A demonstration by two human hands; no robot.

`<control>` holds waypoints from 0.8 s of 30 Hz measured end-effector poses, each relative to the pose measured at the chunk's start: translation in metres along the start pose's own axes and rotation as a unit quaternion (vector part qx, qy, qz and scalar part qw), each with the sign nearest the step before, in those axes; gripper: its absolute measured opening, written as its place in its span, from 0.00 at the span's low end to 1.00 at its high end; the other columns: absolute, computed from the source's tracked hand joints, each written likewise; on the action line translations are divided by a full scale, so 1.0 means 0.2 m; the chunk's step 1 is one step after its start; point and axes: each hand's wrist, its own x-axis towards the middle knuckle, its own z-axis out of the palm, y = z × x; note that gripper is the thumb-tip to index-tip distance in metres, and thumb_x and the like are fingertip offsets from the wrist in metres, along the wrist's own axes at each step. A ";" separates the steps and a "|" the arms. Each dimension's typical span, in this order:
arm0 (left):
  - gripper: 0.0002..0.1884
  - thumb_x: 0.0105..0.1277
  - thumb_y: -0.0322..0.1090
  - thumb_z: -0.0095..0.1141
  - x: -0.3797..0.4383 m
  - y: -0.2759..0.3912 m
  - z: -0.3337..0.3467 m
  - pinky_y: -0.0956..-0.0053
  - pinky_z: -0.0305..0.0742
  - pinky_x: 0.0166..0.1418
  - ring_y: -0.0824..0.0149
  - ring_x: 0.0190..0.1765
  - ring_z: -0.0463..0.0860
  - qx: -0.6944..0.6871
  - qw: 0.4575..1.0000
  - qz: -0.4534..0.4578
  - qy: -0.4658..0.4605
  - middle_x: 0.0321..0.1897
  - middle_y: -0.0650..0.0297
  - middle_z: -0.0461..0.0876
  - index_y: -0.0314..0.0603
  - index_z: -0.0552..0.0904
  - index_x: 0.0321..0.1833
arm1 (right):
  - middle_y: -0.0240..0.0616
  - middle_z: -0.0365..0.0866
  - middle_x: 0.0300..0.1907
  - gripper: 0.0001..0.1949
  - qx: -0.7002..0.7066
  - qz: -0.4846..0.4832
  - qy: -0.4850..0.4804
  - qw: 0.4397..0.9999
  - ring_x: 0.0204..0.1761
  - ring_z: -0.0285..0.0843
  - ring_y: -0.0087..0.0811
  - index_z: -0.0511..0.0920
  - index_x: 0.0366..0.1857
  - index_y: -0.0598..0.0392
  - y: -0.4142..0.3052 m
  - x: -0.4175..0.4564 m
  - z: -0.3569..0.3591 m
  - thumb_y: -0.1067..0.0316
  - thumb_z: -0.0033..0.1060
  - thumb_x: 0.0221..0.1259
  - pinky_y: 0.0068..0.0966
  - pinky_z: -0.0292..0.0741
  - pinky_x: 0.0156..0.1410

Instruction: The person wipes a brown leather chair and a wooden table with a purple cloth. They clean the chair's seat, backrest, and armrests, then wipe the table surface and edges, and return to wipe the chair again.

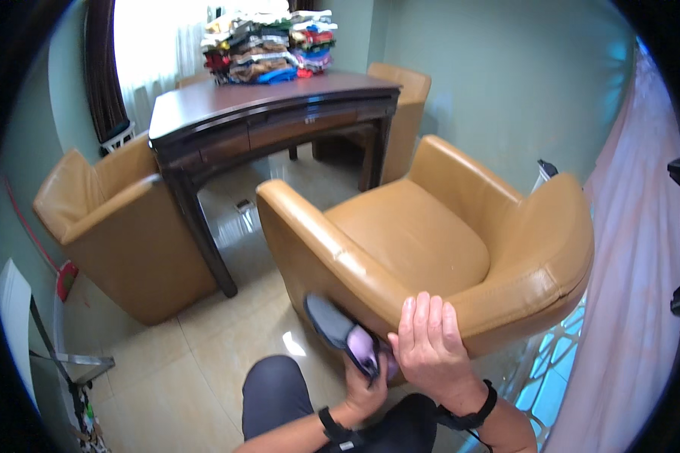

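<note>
A tan leather armchair [408, 232] stands tilted in the view before me. My right hand [433, 351] rests with its fingers over the chair's padded rim, where armrest and back meet. Low beside the chair's outer side, my left hand [365, 388] is closed on a dark grey object with a purple part [340, 334]; blur leaves its kind unclear, though it looks like a shoe or slipper. Both wrists wear black straps.
A dark wooden table [272, 107] bears tall stacks of folded clothes [272, 48]. More tan armchairs stand at its left [130, 255] and right [408, 113]. A pale pink curtain [623, 283] hangs at right. A metal-legged stand [85, 365] is at lower left, near a red dustpan or broom [66, 280].
</note>
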 end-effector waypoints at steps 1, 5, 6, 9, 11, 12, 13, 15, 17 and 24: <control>0.24 0.84 0.29 0.62 -0.04 -0.04 0.01 0.62 0.78 0.74 0.58 0.67 0.83 0.000 1.000 0.001 -0.001 0.67 0.54 0.83 0.33 0.73 0.78 | 0.63 0.88 0.66 0.32 0.008 0.000 -0.011 1.000 0.70 0.84 0.58 0.82 0.69 0.71 0.00 0.01 0.00 0.47 0.52 0.84 0.55 0.69 0.85; 0.22 0.84 0.26 0.60 0.11 0.01 0.03 0.60 0.81 0.69 0.54 0.57 0.87 -0.017 0.998 0.059 -0.001 0.57 0.53 0.86 0.31 0.74 0.77 | 0.71 0.84 0.66 0.36 0.046 0.035 -0.031 0.998 0.69 0.83 0.65 0.77 0.72 0.75 -0.03 0.04 0.02 0.44 0.57 0.82 0.59 0.71 0.82; 0.22 0.84 0.26 0.60 0.21 0.11 0.00 0.58 0.82 0.68 0.53 0.55 0.88 -0.004 0.996 0.091 -0.017 0.56 0.52 0.86 0.30 0.74 0.76 | 0.72 0.83 0.67 0.37 0.063 0.046 -0.042 0.996 0.69 0.83 0.67 0.76 0.72 0.75 -0.05 0.05 0.03 0.44 0.59 0.80 0.60 0.72 0.81; 0.28 0.82 0.28 0.64 0.54 0.19 -0.08 0.55 0.79 0.76 0.48 0.67 0.87 0.038 0.988 0.138 0.054 0.66 0.44 0.86 0.25 0.72 0.80 | 0.74 0.80 0.67 0.40 0.112 0.069 -0.061 0.989 0.68 0.82 0.68 0.74 0.74 0.74 -0.09 0.12 0.01 0.44 0.68 0.74 0.61 0.73 0.80; 0.35 0.80 0.30 0.67 0.81 0.17 -0.08 0.54 0.70 0.86 0.42 0.82 0.78 -0.024 0.988 0.123 0.085 0.79 0.35 0.79 0.22 0.70 0.85 | 0.72 0.80 0.65 0.43 0.123 0.086 -0.078 0.986 0.65 0.82 0.67 0.74 0.74 0.73 -0.08 0.17 0.00 0.43 0.74 0.70 0.59 0.74 0.77; 0.37 0.79 0.31 0.67 0.92 0.20 -0.10 0.55 0.65 0.89 0.41 0.86 0.73 -0.026 0.991 0.101 0.084 0.82 0.33 0.74 0.22 0.68 0.86 | 0.70 0.81 0.63 0.43 0.128 0.096 -0.086 0.983 0.63 0.82 0.65 0.74 0.74 0.73 -0.08 0.19 0.00 0.43 0.77 0.68 0.58 0.76 0.75; 0.38 0.79 0.31 0.67 0.99 0.18 -0.13 0.55 0.63 0.91 0.40 0.88 0.70 -0.041 0.992 0.089 0.083 0.84 0.32 0.73 0.21 0.68 0.87 | 0.68 0.81 0.61 0.44 0.132 0.106 -0.091 0.981 0.61 0.82 0.63 0.74 0.74 0.72 -0.08 0.22 -0.02 0.42 0.79 0.66 0.56 0.77 0.73; 0.37 0.79 0.32 0.67 1.11 0.14 -0.17 0.56 0.65 0.88 0.43 0.85 0.72 -0.078 0.992 0.066 0.077 0.82 0.35 0.74 0.22 0.69 0.86 | 0.63 0.82 0.56 0.45 0.154 0.140 -0.102 0.973 0.56 0.82 0.59 0.74 0.73 0.72 -0.11 0.29 0.00 0.41 0.81 0.64 0.52 0.78 0.68; 0.34 0.79 0.33 0.67 1.01 0.12 -0.14 0.59 0.73 0.81 0.50 0.75 0.80 -0.114 0.991 0.035 0.069 0.74 0.42 0.81 0.23 0.72 0.83 | 0.60 0.82 0.53 0.46 0.166 0.168 -0.108 0.966 0.52 0.82 0.55 0.74 0.73 0.72 -0.14 0.34 0.03 0.41 0.81 0.63 0.49 0.79 0.63; 0.20 0.83 0.31 0.67 0.51 -0.07 -0.08 0.65 0.83 0.63 0.64 0.54 0.87 -0.114 0.991 0.010 0.075 0.52 0.60 0.89 0.34 0.80 0.73 | 0.58 0.82 0.52 0.47 0.205 0.187 -0.128 0.952 0.51 0.85 0.53 0.74 0.74 0.74 -0.22 0.46 0.05 0.43 0.83 0.62 0.46 0.80 0.59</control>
